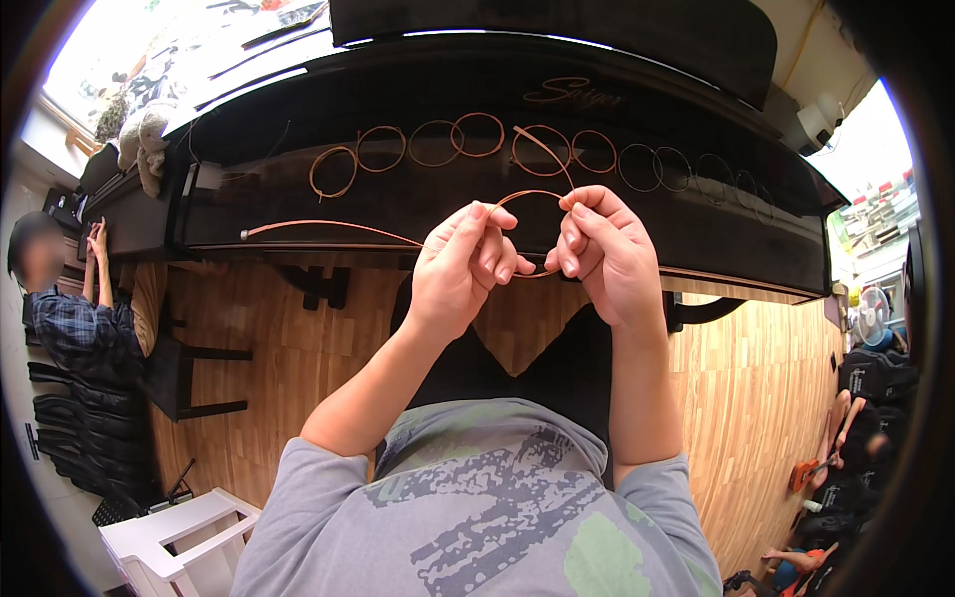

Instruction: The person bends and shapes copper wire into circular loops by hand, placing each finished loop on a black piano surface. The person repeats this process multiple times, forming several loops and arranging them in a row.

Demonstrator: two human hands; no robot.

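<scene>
Left hand (468, 257) and right hand (605, 247) are pinching wire (320, 222) at opposite loop sides: apparently light, springy, best held there.

Grey T-shirt (398, 527) — dark blotchy print (492, 512), pale green patches (602, 557), short sleeves (308, 493) — black legwear (572, 368), bare hands (619, 257).

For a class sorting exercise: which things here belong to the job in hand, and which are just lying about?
Seemingly part of it:
- copper-coloured wire, held in left hand and right hand
- wire coils on the black piano

Seemingly just about:
- white stool
- white fan
</scene>
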